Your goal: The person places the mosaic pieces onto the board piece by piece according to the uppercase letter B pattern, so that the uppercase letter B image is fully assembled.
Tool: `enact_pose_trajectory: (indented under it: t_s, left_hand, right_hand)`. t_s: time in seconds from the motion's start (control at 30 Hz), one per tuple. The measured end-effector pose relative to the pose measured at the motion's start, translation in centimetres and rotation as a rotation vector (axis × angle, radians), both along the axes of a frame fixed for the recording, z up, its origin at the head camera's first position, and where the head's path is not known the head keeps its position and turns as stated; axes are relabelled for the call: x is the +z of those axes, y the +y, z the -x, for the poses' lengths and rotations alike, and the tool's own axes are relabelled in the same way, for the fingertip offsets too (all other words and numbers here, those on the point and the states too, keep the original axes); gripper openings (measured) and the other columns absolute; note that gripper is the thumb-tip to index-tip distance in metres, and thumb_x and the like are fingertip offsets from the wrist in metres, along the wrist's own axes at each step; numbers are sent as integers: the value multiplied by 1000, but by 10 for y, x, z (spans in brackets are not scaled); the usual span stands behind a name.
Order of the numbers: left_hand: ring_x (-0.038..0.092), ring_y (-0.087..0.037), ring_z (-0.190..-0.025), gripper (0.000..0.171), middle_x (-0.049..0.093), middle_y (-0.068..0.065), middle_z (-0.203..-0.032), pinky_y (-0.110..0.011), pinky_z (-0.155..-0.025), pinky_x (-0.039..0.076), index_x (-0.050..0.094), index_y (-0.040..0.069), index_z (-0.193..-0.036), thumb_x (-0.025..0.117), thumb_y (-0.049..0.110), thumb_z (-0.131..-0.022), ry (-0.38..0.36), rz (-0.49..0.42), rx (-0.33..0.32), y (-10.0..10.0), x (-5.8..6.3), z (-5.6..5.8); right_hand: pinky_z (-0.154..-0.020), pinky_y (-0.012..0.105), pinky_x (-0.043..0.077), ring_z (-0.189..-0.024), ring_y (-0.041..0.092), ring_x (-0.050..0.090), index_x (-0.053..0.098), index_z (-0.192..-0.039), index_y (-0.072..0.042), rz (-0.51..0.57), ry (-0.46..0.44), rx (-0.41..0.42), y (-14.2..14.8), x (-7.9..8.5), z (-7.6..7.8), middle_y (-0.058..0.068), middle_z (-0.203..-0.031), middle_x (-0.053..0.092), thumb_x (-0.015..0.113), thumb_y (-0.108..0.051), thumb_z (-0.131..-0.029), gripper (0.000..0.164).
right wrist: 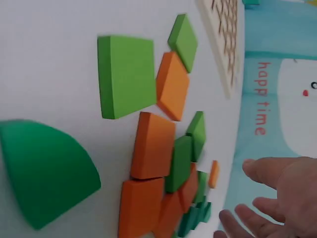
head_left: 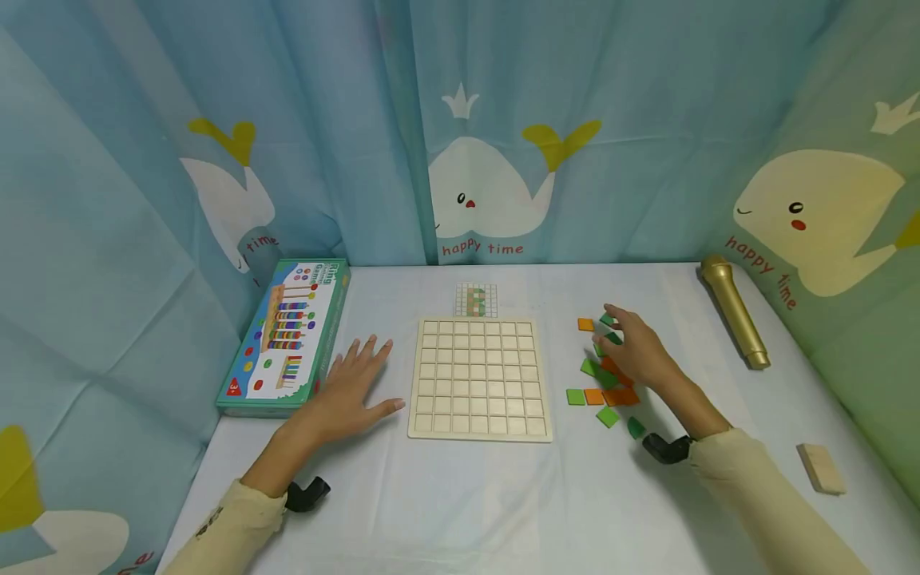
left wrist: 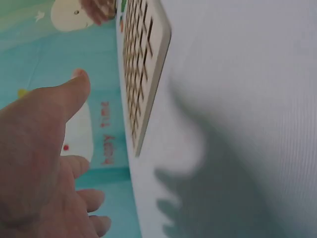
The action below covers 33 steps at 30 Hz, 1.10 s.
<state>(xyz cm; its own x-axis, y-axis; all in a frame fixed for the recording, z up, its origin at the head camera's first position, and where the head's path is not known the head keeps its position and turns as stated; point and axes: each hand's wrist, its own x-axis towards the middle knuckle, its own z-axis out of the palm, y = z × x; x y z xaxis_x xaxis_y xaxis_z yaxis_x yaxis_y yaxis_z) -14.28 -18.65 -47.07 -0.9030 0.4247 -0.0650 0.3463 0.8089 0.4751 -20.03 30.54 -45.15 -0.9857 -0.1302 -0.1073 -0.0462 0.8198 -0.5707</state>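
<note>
A pale wooden grid board (head_left: 477, 380) with square recesses lies in mid-table. Left of it, my left hand (head_left: 350, 401) hovers with fingers spread, casting a shadow on the cloth in the left wrist view. Nothing is in its grasp. On the board's other side my right hand (head_left: 641, 350) hangs over scattered flat tiles, thumb and fingers apart and empty in the right wrist view. Among the tiles are a light green square (right wrist: 131, 77), an orange square (right wrist: 153, 146) and a dark green quarter-round piece (right wrist: 49, 171). The hand partly covers some tiles in the head view.
Behind the board lies a small grid card (head_left: 476, 300) with a coloured pattern. A ring game box (head_left: 287, 335) sits at the left. At the right are a gold microphone (head_left: 735, 313) and a wooden block (head_left: 822, 469). A whale-print curtain (head_left: 374, 160) surrounds the table.
</note>
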Motion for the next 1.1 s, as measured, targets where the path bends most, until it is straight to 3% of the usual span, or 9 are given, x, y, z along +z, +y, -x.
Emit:
enact_pose_trajectory:
  t_s: [0.23,0.43,0.7,1.1]
  left_hand:
    - [1,-44,-163,90,9,-14,-177,-67,-128,6,19,20,-171,60,60,-101,-87,12,-60,15,-12,-3]
    - [1,-43,-163,80,11,-13,-177,-67,-128,6,25,18,-170,58,52,-106,-98,18,-104,23,-19,-5]
    - [6,-45,-162,73,16,-16,-176,-68,-127,7,28,14,-169,58,41,-108,-98,33,-107,26,-19,-6]
    - [11,-41,-163,72,21,-14,-175,-65,-128,13,29,18,-169,56,44,-108,-108,47,-97,25,-22,-4]
  right_hand:
    - [-114,70,37,-140,56,42,37,-156,11,-5,19,5,-3,-17,20,38,-154,37,60,-13,-107,59]
    - [-110,71,41,-132,56,47,47,-149,13,-57,58,26,-9,-24,30,40,-146,44,62,-7,-105,50]
    - [-104,66,48,-123,51,50,56,-140,11,-71,50,6,-12,-27,34,38,-138,46,59,-5,-106,37]
    - [-106,63,49,-122,50,54,53,-138,13,-24,32,15,-8,-32,39,35,-132,46,56,-2,-107,35]
